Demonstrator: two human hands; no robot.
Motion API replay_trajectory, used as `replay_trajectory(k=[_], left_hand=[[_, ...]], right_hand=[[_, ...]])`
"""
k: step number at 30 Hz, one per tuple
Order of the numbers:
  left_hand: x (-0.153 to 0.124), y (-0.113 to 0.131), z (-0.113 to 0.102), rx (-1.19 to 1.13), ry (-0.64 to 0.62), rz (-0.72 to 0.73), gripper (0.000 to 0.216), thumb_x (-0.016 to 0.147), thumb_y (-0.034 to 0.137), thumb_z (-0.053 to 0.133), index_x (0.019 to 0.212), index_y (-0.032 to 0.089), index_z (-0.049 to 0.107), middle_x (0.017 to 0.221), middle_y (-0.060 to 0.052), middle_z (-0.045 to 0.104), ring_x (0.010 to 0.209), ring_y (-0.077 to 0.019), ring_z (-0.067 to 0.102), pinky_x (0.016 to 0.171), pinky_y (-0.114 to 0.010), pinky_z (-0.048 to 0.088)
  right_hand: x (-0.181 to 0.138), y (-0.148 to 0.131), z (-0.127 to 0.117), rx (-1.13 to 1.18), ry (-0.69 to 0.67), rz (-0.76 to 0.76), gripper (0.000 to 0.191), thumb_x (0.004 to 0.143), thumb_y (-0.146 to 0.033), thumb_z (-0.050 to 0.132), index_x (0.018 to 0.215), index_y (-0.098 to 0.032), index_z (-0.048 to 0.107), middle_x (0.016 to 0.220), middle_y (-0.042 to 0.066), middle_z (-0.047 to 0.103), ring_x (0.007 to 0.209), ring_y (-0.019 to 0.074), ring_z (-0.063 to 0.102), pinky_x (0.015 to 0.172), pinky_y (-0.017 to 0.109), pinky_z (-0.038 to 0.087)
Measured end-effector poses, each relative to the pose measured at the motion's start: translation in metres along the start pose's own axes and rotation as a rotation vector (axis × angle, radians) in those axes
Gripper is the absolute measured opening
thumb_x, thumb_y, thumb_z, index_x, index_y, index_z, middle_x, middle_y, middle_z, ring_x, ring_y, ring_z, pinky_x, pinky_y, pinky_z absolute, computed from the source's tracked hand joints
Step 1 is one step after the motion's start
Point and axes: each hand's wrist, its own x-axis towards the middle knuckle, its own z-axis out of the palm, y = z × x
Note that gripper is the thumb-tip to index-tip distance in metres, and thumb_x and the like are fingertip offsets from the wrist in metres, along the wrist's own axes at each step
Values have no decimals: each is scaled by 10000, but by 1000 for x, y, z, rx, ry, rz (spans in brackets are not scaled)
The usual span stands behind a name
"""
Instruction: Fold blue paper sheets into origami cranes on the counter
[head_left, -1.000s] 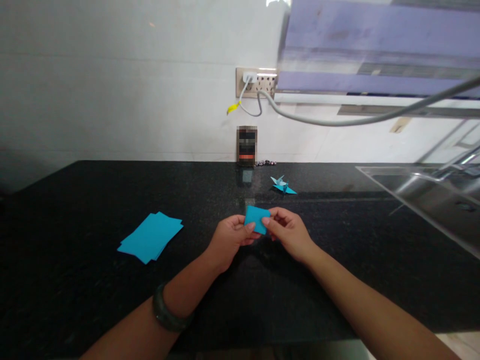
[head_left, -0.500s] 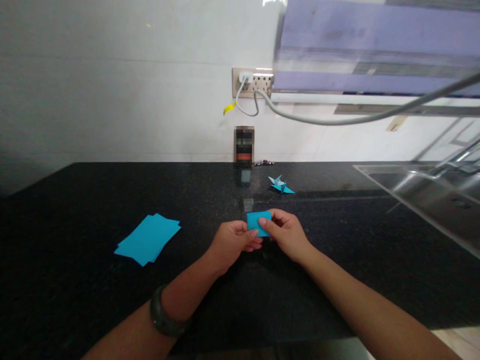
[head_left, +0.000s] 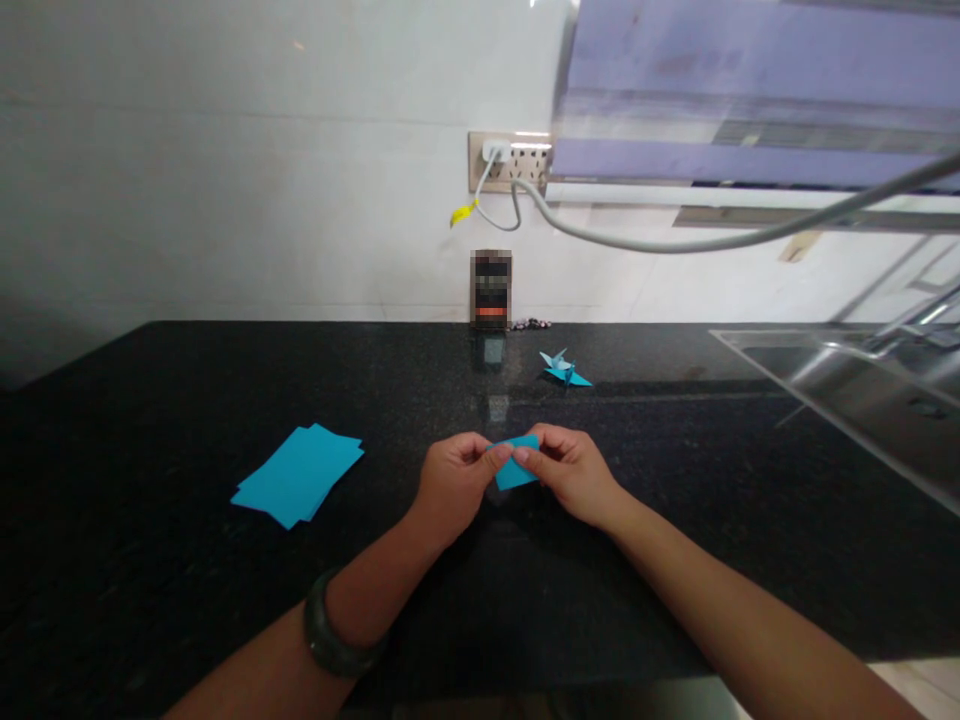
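Note:
A small folded piece of blue paper (head_left: 516,474) is held between my two hands above the dark countertop. My left hand (head_left: 457,482) pinches its left side, thumb on top. On its right side my right hand (head_left: 574,470) grips it the same way, and the two thumb tips nearly meet at the middle. The fingers beneath the paper are hidden. To the left lies a loose stack of blue paper sheets (head_left: 298,476). Beyond my right hand sit folded paper cranes (head_left: 566,372), one pale and one brighter blue.
A blurred-out dark upright object (head_left: 491,290) leans at the wall, beside a small beaded item (head_left: 531,324). A steel sink (head_left: 862,375) is set into the black countertop (head_left: 187,400) on the right. A grey cable (head_left: 660,244) hangs from the wall socket (head_left: 529,165).
The folded paper has tilted and dropped slightly between my hands. My left thumb has moved up on it, closer to my right thumb. The view has shifted a little.

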Motion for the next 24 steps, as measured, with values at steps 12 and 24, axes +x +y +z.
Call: replay_trajectory(k=[12, 24], left_hand=[[0, 2, 0, 165, -221, -20, 314, 724, 390, 575, 510, 160, 572, 475, -6, 554, 464, -117, 492, 491, -233, 357], [-1, 2, 3, -75, -313, -170, 207, 642, 343, 668, 615, 141, 633, 556, -17, 607, 501, -109, 520, 528, -238, 416]], right_hand=[[2, 3, -2, 102, 125, 71, 324, 628, -424, 686, 573, -160, 507, 507, -48, 454, 463, 65, 384, 440, 203, 317], [3, 2, -5, 57, 107, 19, 306, 638, -437, 678, 602, -163, 546, 532, -37, 503, 482, 74, 424, 463, 210, 351]])
